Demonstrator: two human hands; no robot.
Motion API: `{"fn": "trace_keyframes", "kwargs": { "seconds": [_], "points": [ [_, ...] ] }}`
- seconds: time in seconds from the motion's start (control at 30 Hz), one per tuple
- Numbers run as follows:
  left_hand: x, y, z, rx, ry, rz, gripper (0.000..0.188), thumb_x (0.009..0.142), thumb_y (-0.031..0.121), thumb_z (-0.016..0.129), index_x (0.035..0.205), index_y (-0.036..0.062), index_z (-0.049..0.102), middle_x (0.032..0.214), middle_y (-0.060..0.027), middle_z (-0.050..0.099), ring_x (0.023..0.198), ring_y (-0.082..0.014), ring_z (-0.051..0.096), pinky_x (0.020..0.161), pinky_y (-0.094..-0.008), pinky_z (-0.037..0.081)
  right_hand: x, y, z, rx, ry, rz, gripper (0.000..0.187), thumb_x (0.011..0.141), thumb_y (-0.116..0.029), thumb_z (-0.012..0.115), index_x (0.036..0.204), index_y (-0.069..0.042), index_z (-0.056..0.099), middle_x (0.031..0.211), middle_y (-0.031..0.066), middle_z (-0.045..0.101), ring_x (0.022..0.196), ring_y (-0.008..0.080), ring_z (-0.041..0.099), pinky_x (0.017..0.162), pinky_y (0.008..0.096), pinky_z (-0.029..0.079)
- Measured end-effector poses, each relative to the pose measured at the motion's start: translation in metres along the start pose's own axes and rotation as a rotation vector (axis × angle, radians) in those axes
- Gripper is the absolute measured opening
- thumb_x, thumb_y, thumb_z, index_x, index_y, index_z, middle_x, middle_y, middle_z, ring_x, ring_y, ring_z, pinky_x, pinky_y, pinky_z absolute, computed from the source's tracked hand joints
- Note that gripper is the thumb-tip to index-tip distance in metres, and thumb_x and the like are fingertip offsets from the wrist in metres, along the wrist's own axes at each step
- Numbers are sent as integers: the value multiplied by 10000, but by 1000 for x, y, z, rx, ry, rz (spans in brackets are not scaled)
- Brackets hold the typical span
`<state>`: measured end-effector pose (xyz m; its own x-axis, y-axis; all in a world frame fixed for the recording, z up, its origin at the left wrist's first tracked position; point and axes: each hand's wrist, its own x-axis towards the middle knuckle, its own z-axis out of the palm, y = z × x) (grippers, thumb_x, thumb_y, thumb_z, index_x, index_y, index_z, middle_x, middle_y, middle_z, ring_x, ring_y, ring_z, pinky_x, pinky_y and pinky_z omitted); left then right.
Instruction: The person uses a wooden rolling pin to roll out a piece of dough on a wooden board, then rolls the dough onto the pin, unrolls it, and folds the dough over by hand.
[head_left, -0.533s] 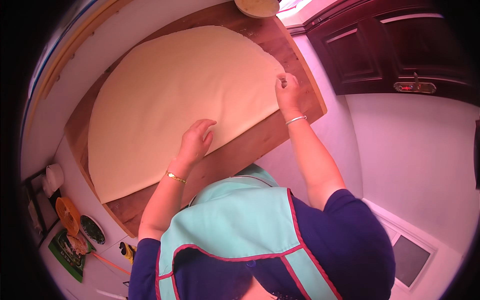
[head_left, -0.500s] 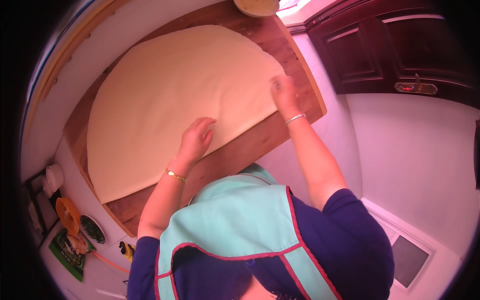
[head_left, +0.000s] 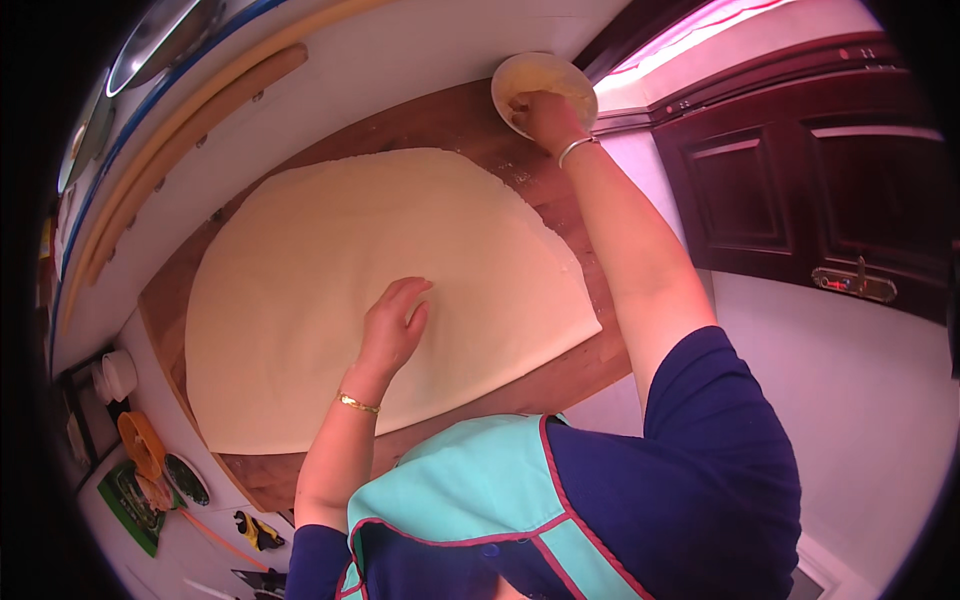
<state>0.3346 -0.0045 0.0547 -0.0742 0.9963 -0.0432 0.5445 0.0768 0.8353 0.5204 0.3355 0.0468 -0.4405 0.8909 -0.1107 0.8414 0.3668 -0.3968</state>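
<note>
A large thin sheet of pale dough (head_left: pixel 300 300) lies over most of the wooden board (head_left: pixel 600 365), its near edge straight like a fold and its far edge rounded. Over the middle of the sheet is my left hand (head_left: pixel 390 328), fingers stretched and slightly bent, holding nothing; whether it touches the dough I cannot tell. At the board's far right corner my right hand (head_left: pixel 548 120) reaches into a round bowl (head_left: pixel 545 63) with pale yellowish contents. Its fingers are curled downward in there, and what they grip is hidden.
A dark red panelled door (head_left: pixel 740 200) with a metal handle stands to the right. Wooden rods (head_left: pixel 200 150) hang along the wall at the far left. Low on the left are an orange basket (head_left: pixel 140 440), a dark oval dish (head_left: pixel 187 478) and a green bag (head_left: pixel 128 505).
My right hand has left the dough's right edge and gone far forward into the bowl. My left hand stays above the sheet. The whole view has shifted, showing more of the far side.
</note>
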Motion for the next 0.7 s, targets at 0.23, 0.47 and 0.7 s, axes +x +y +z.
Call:
{"fn": "trace_keyframes", "kwargs": {
  "seconds": [0.23,0.47,0.7],
  "points": [
    [-13,9,18,-22,-119,-29,283,841,10,619,1121,48,622,1132,-127,632,1034,-308,611,887,-368,506,-121,-14,-50,181,197,-117,189,866,-196,676,969,-40,701,907,139,694,841,241,671,745,333,515],
    [-64,23,51,16,-270,305,293,804,25,640,1091,82,640,1129,-102,629,1050,-295,582,966,-432,442,-302,-18,22,357,127,46,97,853,-36,632,938,-10,671,868,116,649,812,204,636,747,335,505],
    [-198,-33,-45,25,-42,-1,282,817,34,648,1096,72,637,1121,-105,632,1000,-310,616,809,-365,524,-328,-192,117,424,-195,-477,122,822,-69,644,934,-39,682,898,132,659,830,286,636,739,373,514]
  ]
}}
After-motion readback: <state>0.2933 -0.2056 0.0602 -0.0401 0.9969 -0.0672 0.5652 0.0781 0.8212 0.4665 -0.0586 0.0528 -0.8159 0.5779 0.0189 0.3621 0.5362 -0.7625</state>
